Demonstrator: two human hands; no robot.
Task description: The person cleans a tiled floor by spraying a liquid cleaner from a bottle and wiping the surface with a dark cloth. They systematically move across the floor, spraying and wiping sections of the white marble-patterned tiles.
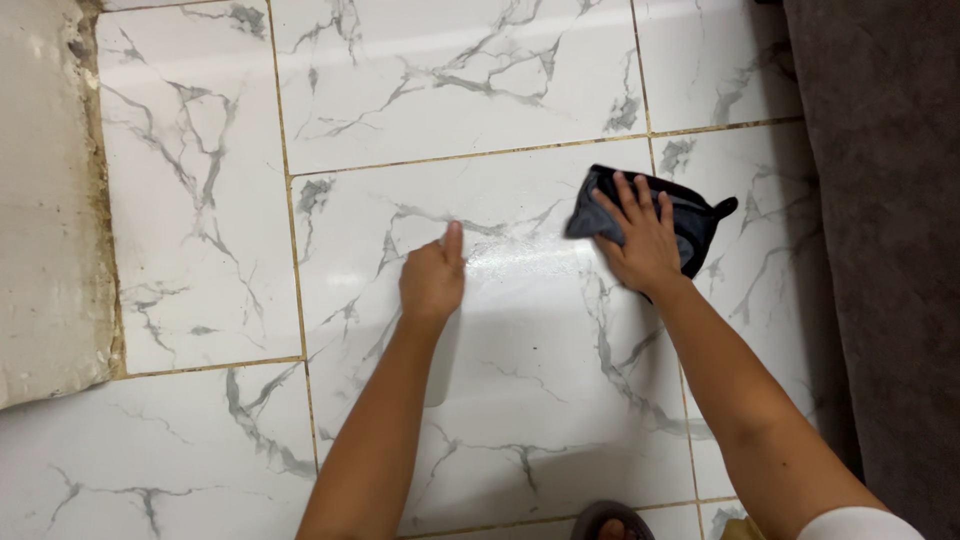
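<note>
view: head cam, looking straight down at a marble-look tile floor (pixel 520 90), white w/ grey veins + thin gold-ish grout lines

right hand (pixel 640 240): flat, fingers spread wide, palm pressed down on a dark cloth (pixel 700 215). not gripping it, just pinning it to the tile

cloth: dark blue/black, crumpled, sits right of center near a grout line, part of it sticks out past the fingers on the right w/ a small corner tab

left hand (pixel 433 278): loosely curled, mostly closed, one finger pointing fwd and touching the tile. holding nothing afaict

btw hands: a shiny wet-looking streak (pixel 520 255) on the tile, running from the left finger toward the cloth

left edge: rough whitish slab/wall base (pixel 45 200) w/ grimy brown edge where it meets the floor

right edge: grey-brown fabric (pixel 880 200), carpet or curtain, can't tell which

bottom: tip of a sandal/foot (pixel 612 522), plus a white sleeve (pixel 860 525) on the right arm
</note>
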